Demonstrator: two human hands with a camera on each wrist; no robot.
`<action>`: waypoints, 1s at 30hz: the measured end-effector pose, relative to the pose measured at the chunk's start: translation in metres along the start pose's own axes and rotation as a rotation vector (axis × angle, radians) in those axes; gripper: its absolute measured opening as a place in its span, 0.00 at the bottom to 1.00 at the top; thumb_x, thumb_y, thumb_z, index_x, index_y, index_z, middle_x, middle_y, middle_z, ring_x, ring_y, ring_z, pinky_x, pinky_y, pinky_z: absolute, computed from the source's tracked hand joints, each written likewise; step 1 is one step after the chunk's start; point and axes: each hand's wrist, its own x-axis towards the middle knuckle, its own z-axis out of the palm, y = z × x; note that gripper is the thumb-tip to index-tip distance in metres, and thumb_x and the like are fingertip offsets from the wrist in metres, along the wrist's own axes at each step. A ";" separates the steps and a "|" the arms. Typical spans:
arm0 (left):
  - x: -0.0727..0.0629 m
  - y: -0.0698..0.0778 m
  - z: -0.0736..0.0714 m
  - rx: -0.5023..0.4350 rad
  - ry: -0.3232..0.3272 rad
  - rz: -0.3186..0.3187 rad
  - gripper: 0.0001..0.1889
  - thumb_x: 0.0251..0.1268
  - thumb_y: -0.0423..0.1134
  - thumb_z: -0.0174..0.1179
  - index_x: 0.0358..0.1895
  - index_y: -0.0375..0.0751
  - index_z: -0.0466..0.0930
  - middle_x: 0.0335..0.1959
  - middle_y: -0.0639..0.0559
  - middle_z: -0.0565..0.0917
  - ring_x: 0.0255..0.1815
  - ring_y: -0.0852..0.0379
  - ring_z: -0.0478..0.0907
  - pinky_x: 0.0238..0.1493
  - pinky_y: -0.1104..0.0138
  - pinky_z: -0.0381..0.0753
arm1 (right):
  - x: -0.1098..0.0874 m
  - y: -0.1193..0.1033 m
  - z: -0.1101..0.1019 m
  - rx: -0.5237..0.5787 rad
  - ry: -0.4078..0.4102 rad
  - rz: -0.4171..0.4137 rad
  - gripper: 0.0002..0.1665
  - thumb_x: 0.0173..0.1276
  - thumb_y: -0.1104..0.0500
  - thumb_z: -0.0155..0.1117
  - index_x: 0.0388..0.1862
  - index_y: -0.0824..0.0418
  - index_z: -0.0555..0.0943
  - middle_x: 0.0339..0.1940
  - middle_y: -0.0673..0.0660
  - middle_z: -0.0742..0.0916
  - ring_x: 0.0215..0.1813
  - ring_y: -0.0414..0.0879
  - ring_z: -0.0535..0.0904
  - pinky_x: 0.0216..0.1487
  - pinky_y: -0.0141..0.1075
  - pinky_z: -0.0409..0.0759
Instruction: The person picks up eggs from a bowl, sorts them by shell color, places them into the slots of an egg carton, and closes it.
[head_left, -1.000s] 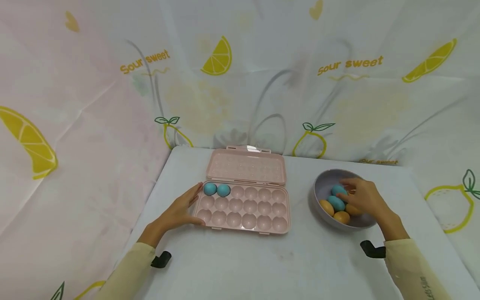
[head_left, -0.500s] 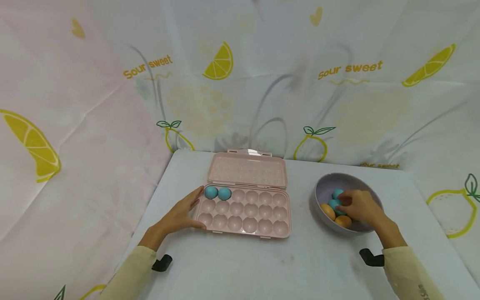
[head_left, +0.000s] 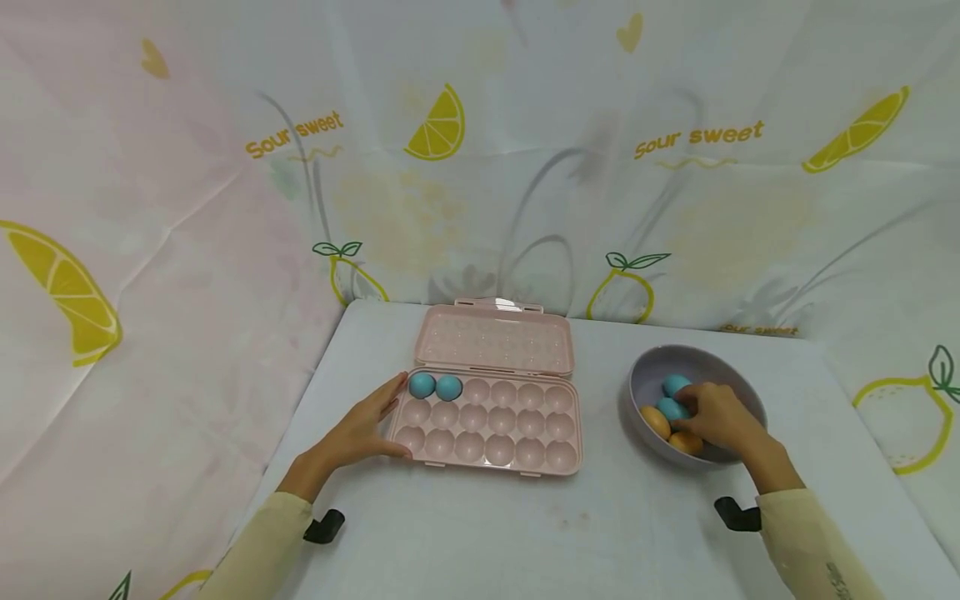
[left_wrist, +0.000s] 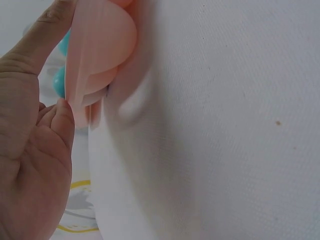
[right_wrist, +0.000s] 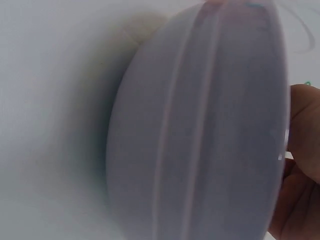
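Observation:
A pink egg carton lies with its lid folded back. Two blue eggs fill the first cups of its far row. My left hand spans the carton's left end, thumb at the near corner and fingertips at the far corner. In the left wrist view its straight thumb runs along the carton rim. Inside the grey bowl, my right hand pinches a blue egg between thumb and fingers. Another blue egg and orange eggs lie around it. The bowl wall hides the fingertips in the right wrist view.
Both things stand on a white-covered table, the bowl to the right of the carton. A printed lemon cloth hangs close behind the carton's lid and along the left side.
My right hand has lowered into the bowl and its fingers have closed around the front blue egg, now covering an orange egg seen before. The left hand keeps its place; the head view tilted slightly.

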 end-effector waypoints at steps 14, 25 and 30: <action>0.000 0.002 0.000 0.014 0.000 -0.016 0.69 0.33 0.50 0.82 0.78 0.38 0.43 0.78 0.47 0.52 0.77 0.50 0.52 0.70 0.67 0.61 | 0.005 0.002 0.010 -0.040 0.023 -0.015 0.22 0.54 0.62 0.73 0.45 0.74 0.82 0.36 0.65 0.84 0.38 0.54 0.77 0.41 0.50 0.79; -0.001 0.003 0.000 0.007 0.004 -0.022 0.69 0.32 0.48 0.83 0.78 0.38 0.44 0.78 0.46 0.53 0.76 0.50 0.53 0.70 0.68 0.61 | 0.000 0.001 0.007 -0.054 0.027 0.013 0.26 0.54 0.61 0.72 0.49 0.76 0.81 0.40 0.70 0.82 0.44 0.62 0.77 0.45 0.58 0.79; -0.001 0.004 0.001 0.012 0.005 -0.024 0.69 0.32 0.48 0.83 0.78 0.38 0.44 0.78 0.46 0.52 0.77 0.51 0.52 0.70 0.69 0.61 | -0.001 0.000 0.005 -0.028 0.031 0.020 0.26 0.54 0.62 0.72 0.50 0.76 0.80 0.42 0.71 0.83 0.43 0.62 0.80 0.42 0.56 0.82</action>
